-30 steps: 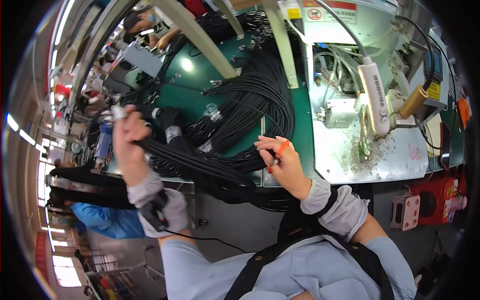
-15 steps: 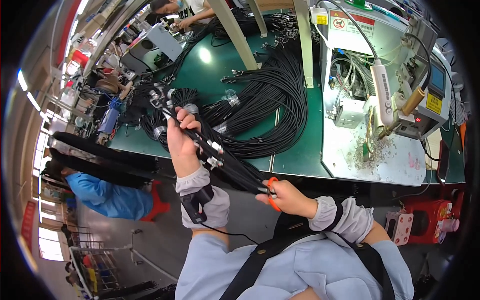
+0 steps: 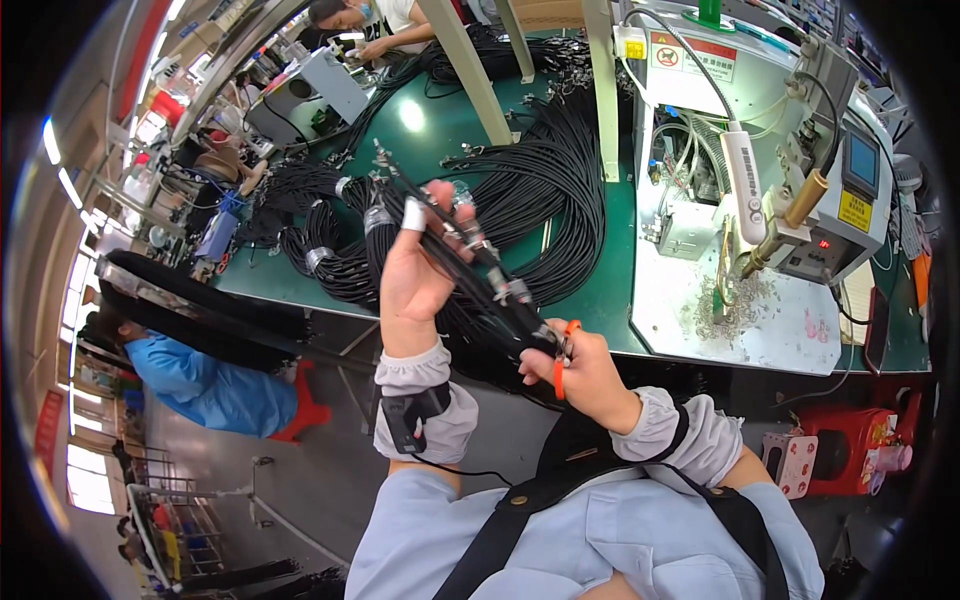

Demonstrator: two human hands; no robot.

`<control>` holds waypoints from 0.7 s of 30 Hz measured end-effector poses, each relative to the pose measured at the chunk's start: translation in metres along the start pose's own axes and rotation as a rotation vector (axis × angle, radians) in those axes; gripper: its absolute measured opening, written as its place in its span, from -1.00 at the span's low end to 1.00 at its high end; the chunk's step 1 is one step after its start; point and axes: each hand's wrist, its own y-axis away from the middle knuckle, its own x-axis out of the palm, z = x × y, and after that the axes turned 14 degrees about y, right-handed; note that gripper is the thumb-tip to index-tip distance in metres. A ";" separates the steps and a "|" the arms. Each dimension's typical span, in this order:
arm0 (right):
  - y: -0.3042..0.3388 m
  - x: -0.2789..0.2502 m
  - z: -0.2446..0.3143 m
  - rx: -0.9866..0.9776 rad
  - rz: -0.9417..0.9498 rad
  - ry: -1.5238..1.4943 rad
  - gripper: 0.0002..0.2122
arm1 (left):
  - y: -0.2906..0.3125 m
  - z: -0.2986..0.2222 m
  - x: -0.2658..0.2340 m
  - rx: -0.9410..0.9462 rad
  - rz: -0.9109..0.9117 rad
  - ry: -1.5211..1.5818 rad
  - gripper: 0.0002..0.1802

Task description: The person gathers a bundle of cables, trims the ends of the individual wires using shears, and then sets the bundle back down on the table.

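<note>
My left hand [image 3: 412, 285] is closed around a bundle of thin black cables [image 3: 468, 278] with metal connectors [image 3: 514, 291]. The bundle slants over the palm, from upper left down to my right hand. A white wrap covers the left thumb. My right hand [image 3: 595, 378] grips a cutting tool with orange handles [image 3: 560, 378], probably scissors; its blades are mostly hidden by the fingers and cables. The lower part of the bundle meets the right fingertips and the tool. Behind my left hand, coiled black cables [image 3: 570, 240] lie on the green table [image 3: 400, 120].
At the right stands a bench machine [image 3: 805, 225] on a pale metal plate [image 3: 680, 325], with small metal scraps [image 3: 735, 310] strewn on it. Beige posts [image 3: 603, 100] rise from the table. A person in blue [image 3: 210, 380] sits at left; another works across the table.
My left hand has moved right and slightly up, and the cable bundle now slants more steeply. My right hand has shifted slightly, turning the orange handles more upright.
</note>
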 end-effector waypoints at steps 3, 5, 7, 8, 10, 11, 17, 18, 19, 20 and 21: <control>-0.001 -0.003 0.001 0.008 -0.055 -0.086 -0.83 | 0.005 0.014 0.004 -0.022 0.011 -0.117 -0.58; -0.002 -0.007 0.001 0.013 -0.086 -0.129 -0.84 | 0.007 0.018 0.007 0.040 -0.089 -0.255 -0.60; -0.004 -0.008 -0.001 -0.001 -0.100 -0.164 -0.86 | 0.008 0.018 0.005 0.073 -0.139 -0.326 -0.61; -0.005 -0.008 -0.001 -0.007 -0.104 -0.184 -0.87 | 0.008 0.015 0.001 0.040 -0.068 -0.238 -0.60; -0.004 -0.013 0.000 0.051 -0.049 -0.171 -0.87 | 0.008 0.011 -0.003 -0.024 0.071 -0.062 -0.59; -0.004 -0.016 0.001 0.110 0.005 -0.156 -0.87 | 0.009 0.012 -0.003 -0.022 0.069 -0.064 -0.59; -0.005 -0.012 -0.001 0.134 0.062 -0.179 -0.87 | 0.020 0.043 0.026 -0.011 0.026 -0.433 -0.46; -0.006 -0.011 0.001 0.103 0.032 -0.201 -0.87 | 0.023 0.046 0.027 -0.033 0.009 -0.519 -0.43; -0.008 -0.009 0.004 0.072 0.002 -0.223 -0.87 | 0.025 0.046 0.026 -0.036 0.007 -0.519 -0.43; -0.010 -0.008 0.005 0.041 -0.029 -0.245 -0.87 | 0.027 0.046 0.024 -0.054 -0.006 -0.531 -0.44; -0.012 -0.009 0.004 0.043 -0.032 -0.246 -0.87 | 0.029 0.046 0.023 -0.072 -0.018 -0.543 -0.45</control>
